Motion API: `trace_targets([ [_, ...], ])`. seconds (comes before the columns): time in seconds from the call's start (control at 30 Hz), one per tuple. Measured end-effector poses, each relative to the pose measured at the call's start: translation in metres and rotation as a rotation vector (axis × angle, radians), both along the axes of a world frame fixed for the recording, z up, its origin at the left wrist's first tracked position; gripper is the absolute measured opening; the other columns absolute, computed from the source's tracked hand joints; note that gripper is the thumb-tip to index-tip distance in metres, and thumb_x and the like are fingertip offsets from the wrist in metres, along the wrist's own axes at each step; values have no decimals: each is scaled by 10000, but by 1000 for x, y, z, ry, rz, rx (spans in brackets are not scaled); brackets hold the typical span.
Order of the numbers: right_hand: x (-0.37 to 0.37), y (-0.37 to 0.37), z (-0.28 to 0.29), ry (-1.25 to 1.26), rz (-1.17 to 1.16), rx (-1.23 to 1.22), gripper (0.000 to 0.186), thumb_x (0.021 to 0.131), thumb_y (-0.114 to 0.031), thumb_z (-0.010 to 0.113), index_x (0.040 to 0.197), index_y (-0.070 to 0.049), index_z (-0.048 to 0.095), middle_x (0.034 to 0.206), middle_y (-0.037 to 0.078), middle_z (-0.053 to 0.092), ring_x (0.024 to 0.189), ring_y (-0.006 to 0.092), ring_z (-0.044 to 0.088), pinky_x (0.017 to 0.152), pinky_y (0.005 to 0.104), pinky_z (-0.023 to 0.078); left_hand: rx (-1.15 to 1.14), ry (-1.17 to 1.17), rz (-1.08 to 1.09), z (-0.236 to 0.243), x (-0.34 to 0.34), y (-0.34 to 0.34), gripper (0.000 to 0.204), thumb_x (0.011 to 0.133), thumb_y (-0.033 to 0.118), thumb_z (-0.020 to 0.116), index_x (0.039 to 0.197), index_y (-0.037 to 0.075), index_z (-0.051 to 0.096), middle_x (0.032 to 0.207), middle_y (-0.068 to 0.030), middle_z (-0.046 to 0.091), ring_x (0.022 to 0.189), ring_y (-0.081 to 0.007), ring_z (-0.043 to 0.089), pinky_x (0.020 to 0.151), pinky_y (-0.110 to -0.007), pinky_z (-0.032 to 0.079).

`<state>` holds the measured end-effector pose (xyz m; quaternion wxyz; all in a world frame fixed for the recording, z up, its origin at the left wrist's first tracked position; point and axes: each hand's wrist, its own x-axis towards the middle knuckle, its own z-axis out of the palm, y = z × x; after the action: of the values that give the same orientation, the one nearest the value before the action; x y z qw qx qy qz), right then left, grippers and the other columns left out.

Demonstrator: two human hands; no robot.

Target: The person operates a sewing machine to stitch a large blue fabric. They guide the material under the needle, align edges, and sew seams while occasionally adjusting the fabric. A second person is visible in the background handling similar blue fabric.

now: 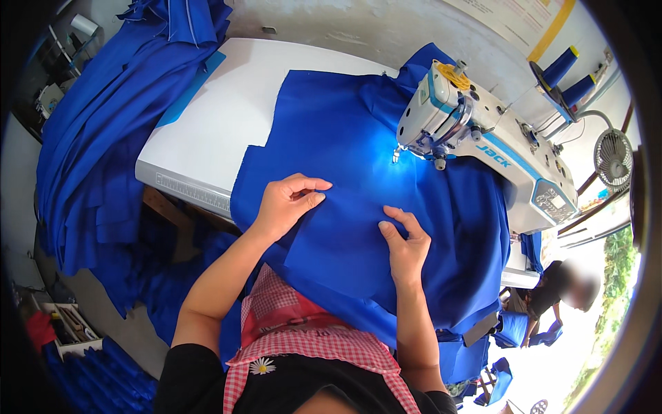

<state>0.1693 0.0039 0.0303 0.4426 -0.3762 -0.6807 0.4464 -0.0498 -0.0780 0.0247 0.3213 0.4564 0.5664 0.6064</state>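
Beneath and between left grip [283,205] and right grip [408,252] lies blue cloth [352,231]

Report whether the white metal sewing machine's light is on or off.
On: the wide blue cloth glows brightly around the needle end of the white metal sewing machine.

This is a sewing workshop, shown by the sewing machine [486,141], its 2 blue spools [560,67], the white table [241,72] with a ruler [193,190] along its edge, the cloth [331,117] spread across it, the blue heap [103,145] at left, and another person [543,291] bending near blue pieces [512,329].
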Motion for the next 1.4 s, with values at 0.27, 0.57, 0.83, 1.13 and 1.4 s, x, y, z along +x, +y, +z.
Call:
trace_targets([
  [0.27,2,-4,-2,-80,41,45,150,803,-89,743,918,1,707,780,82,667,777,176,634,866,330,484,340,674,371,15,24,2,79,835,-32,660,880,31,645,856,-71,614,717,-188,590,628,-267,472],
  [0.57,-25,16,-12,-471,-6,328,211,852,-185,696,740,-29,609,675,90,624,542,252,600,512,365,460,140,914,23,2,-2,130,43,868,93,601,859,51,602,824,-108,593,830,-313,584,701,-406,484],
  [0.83,-25,24,-10,-523,15,365,246,897,-174,625,710,-23,573,684,132,611,605,343,605,544,433,467,86,949,-9,-24,4,149,94,841,158,633,814,67,630,857,-73,599,859,-278,587,721,-399,492],
  [1.13,-15,29,-4,-367,-53,475,91,852,-116,649,818,-33,637,775,135,637,706,336,617,654,416,499,76,1187,-72,-21,4,136,163,795,206,691,904,84,681,917,-58,601,908,-269,570,817,-401,472],
  [1.4,41,116,-10,-869,-425,352,466,833,-247,699,1214,-24,549,1076,219,625,969,398,605,801,460,491,170,1069,-71,-25,10,140,430,881,356,606,1173,41,636,1271,-188,565,1201,-333,509,1038,-420,391],
])
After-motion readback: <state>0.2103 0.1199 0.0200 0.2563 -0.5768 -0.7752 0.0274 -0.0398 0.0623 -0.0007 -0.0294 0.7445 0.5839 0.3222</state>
